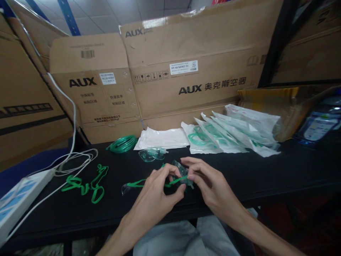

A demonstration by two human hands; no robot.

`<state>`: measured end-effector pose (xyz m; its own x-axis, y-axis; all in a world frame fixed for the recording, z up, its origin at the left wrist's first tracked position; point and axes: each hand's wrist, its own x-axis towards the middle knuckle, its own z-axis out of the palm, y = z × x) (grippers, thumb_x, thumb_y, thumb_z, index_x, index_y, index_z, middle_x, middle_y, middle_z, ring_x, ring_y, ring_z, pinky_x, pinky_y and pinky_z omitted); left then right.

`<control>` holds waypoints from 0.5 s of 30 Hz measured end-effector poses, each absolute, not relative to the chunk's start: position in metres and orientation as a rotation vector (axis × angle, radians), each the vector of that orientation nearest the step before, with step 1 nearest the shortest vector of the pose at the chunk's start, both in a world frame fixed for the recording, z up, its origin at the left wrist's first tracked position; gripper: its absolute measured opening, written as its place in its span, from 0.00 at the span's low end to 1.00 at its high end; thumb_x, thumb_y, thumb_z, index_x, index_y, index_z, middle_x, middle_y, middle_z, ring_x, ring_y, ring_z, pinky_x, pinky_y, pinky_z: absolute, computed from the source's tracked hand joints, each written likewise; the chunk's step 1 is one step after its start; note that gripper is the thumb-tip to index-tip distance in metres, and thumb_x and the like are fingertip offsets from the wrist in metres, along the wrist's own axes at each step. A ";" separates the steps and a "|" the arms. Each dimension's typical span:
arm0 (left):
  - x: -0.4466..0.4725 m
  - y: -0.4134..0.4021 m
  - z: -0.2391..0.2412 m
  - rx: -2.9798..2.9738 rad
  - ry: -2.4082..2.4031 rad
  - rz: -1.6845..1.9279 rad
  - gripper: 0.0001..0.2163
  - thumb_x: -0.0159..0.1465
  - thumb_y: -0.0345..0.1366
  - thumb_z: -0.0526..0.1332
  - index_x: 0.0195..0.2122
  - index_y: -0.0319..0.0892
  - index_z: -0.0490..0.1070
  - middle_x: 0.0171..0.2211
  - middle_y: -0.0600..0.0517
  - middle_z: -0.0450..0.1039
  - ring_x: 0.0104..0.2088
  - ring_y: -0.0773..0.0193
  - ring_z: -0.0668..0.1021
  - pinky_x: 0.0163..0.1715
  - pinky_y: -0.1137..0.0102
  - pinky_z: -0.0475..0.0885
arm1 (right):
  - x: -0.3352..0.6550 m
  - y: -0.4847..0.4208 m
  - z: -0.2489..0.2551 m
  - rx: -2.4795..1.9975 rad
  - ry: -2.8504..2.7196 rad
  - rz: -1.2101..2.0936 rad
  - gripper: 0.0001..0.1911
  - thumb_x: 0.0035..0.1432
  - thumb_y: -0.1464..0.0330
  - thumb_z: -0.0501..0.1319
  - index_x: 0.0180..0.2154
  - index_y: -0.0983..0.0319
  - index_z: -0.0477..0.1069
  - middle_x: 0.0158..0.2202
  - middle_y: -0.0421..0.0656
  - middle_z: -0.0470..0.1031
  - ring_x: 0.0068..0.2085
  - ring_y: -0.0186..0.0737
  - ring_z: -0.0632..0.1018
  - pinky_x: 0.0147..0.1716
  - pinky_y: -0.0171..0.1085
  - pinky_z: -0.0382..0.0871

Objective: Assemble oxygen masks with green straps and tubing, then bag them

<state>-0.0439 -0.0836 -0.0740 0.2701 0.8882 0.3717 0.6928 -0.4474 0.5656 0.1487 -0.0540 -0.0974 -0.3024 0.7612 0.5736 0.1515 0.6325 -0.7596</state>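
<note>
Both my hands are close together over the front of the black table, around a clear green oxygen mask. A green elastic strap crosses the mask between them. My left hand has curled fingers and a bent thumb at the mask's left side; its grip is partly hidden. With thumb and forefinger, my right hand pinches the strap's end by the mask's right edge. More green strap trails out left of my left hand, beside a small clear plastic piece. Another clear mask lies just beyond my hands.
Loose green straps lie left, near a white power strip and its cables. Coiled green tubing, white pouches and several filled packets line the back. Cardboard boxes stand behind; a bottle is at right.
</note>
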 end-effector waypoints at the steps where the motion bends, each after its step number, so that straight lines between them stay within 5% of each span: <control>1: -0.044 -0.084 -0.074 2.243 1.459 0.962 0.07 0.65 0.33 0.64 0.42 0.48 0.68 0.38 0.59 0.74 0.40 0.61 0.76 0.44 0.68 0.64 | 0.149 -0.054 -0.098 -0.743 -1.763 0.752 0.08 0.70 0.71 0.56 0.35 0.56 0.68 0.56 0.46 0.77 0.59 0.46 0.76 0.58 0.44 0.68; 15: -0.046 -0.083 -0.075 2.199 1.432 1.032 0.07 0.64 0.31 0.63 0.42 0.46 0.68 0.37 0.56 0.74 0.38 0.62 0.76 0.41 0.69 0.67 | 0.149 -0.055 -0.093 -0.643 -1.509 1.033 0.11 0.69 0.58 0.62 0.36 0.57 0.68 0.53 0.47 0.79 0.57 0.46 0.79 0.57 0.46 0.74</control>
